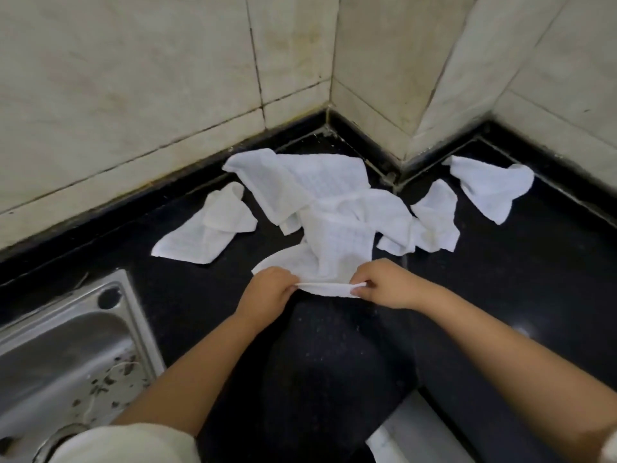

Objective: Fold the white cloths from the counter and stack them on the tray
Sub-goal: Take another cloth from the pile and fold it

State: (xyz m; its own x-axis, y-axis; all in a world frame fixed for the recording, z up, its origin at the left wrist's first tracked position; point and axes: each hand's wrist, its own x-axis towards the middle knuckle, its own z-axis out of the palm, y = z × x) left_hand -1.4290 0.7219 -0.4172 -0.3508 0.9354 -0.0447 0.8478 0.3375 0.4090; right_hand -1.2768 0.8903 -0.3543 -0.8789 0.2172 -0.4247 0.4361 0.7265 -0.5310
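Several white cloths lie crumpled on the black counter (500,295). I hold one cloth (337,248) by its near edge: my left hand (270,290) pinches the left corner and my right hand (384,284) pinches the right corner, the edge stretched between them. Under this cloth shows the rim of a white round tray (267,262). A large cloth (300,182) lies behind it, a half-folded one (207,228) to the left, one (434,222) to the right, and another (490,185) at the far right by the wall.
A steel sink (66,345) with debris in its basin takes the near left. Tiled walls (167,78) close the back and form a jutting corner (400,95). The counter's front edge (434,402) runs at the lower right.
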